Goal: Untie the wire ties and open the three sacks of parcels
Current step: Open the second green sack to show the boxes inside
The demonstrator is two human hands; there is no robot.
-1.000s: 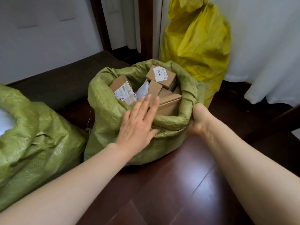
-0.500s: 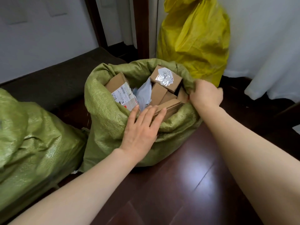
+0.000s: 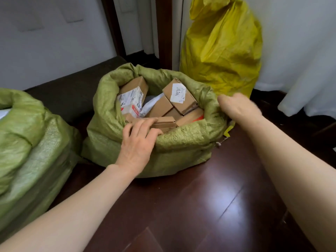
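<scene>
head: middle sack (image 3: 181, 151) (open) between both hands (image 3: 138, 142) (image 3: 236, 108).

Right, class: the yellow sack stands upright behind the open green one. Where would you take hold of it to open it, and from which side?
Probably the gathered neck at the top of the yellow sack, reached from the front and above: the fabric narrows there, and the middle green sack covers its lower front. No tie is visible.

parcel labels (image 3: 179, 92), txt too blurry, unreadable
</scene>
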